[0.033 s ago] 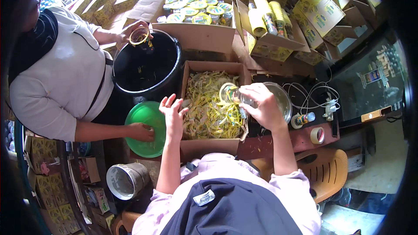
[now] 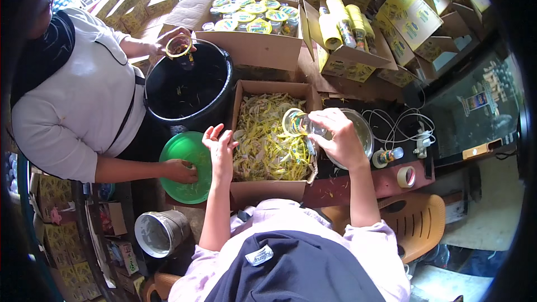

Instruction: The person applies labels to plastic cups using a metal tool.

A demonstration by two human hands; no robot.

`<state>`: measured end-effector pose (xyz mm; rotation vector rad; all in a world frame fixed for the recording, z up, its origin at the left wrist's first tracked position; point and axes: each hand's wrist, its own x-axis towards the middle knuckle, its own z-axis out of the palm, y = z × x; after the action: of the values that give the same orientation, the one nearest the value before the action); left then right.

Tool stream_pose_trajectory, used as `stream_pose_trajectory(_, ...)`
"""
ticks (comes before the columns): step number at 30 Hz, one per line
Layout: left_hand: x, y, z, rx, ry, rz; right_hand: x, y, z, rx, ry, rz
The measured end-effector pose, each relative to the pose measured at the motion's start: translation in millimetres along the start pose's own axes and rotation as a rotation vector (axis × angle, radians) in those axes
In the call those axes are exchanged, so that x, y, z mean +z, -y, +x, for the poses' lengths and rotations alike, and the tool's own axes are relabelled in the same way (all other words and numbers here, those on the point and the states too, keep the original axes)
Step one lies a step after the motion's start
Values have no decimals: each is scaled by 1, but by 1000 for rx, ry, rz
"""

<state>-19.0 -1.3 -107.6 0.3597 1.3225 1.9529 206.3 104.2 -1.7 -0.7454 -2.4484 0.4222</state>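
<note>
My right hand (image 2: 341, 138) grips a clear plastic cup (image 2: 319, 127) with a yellow rim. The cup lies tilted on its side, its mouth toward the left. It is over the right half of a cardboard box (image 2: 267, 191) filled with thin yellow and pale strips (image 2: 263, 134). A coloured label and some yellow show at the cup, but how much is inside I cannot tell. My left hand (image 2: 222, 148) is raised at the box's left edge, fingers apart and loosely bent, holding nothing.
At left, a co-worker holds a similar cup (image 2: 180, 49) over a black bucket (image 2: 226, 86); their other hand is in a green basin (image 2: 178, 191). Behind stand a carton of lidded cups (image 2: 246, 50) and stacked boxes. Right: clear bowl (image 2: 366, 134), cables, tape roll (image 2: 406, 177), chair (image 2: 425, 218).
The fingers of my left hand have drawn slightly closer together. My right hand keeps the cup tilted over the box. The whole view has shifted slightly.
</note>
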Motion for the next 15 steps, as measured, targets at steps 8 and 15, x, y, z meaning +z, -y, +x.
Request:
stream_pose_trajectory(8,-3,9,-1,12,277,279,-4,3,-1,152,-159,181)
stream_pose_trajectory(15,1,13,-1,66,322,340,-15,-10,-16,188,-443,72)
